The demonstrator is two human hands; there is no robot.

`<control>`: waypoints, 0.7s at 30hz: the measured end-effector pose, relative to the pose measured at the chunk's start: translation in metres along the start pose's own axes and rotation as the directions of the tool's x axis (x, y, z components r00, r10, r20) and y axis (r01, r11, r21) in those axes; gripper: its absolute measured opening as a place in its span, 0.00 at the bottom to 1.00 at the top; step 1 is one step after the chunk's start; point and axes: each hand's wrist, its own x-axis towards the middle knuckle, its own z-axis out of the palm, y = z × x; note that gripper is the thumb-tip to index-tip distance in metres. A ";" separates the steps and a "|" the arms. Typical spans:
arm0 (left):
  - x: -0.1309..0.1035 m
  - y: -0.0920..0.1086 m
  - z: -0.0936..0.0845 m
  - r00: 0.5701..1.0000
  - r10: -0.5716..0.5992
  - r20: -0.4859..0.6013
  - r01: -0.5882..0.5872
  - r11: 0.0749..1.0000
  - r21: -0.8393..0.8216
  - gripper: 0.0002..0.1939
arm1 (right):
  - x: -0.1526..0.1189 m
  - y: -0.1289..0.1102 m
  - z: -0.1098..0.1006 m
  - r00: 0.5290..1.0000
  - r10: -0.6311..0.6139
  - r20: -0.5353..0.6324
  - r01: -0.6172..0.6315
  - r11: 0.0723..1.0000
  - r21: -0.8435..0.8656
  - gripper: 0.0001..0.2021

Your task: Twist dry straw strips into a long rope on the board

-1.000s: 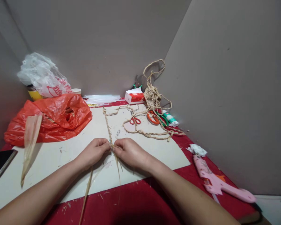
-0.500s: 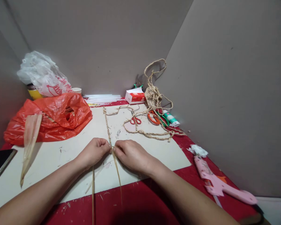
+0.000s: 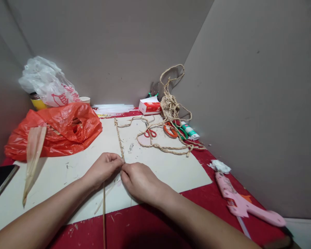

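Note:
A thin braided cord [image 3: 119, 140] runs down the white sheet [image 3: 194, 176] to my fingertips. My left hand [image 3: 105, 168] pinches its lower end. Touching it from the right, my right hand [image 3: 138, 178] is closed at the same spot, its fingers curled on the strands. One loose strand [image 3: 104, 214] hangs from beneath my left hand over the sheet's front edge. From the top of the cord, a length of rope leads right to a tangled bundle of braided rope [image 3: 169, 107].
On the left are a red plastic bag [image 3: 64, 138], a dry husk [image 3: 35, 155] and a dark phone [image 3: 1, 180]. Behind stand white sticks [image 3: 114, 109] and a small box [image 3: 149, 106]. Red scissors [image 3: 151, 133] and a pink glue gun [image 3: 238, 202] lie right.
My right hand has shifted slightly left and down, closer against my left fingers. The strand that hung between my hands is now mostly hidden behind my right hand.

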 end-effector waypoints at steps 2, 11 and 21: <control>-0.001 0.001 0.000 0.999 0.004 0.033 -0.002 0.999 -0.042 0.11 | -0.004 -0.003 -0.007 0.996 -0.061 0.065 0.062 0.998 -0.006 0.10; -0.003 0.011 -0.003 0.996 -0.004 0.094 0.012 0.996 -0.093 0.12 | 0.005 0.020 -0.041 0.967 0.156 -0.201 -0.011 0.816 0.578 0.16; -0.002 0.013 -0.004 0.991 0.051 0.121 -0.048 0.999 -0.024 0.12 | 0.023 0.025 -0.005 0.979 0.081 0.187 -0.198 0.608 0.769 0.18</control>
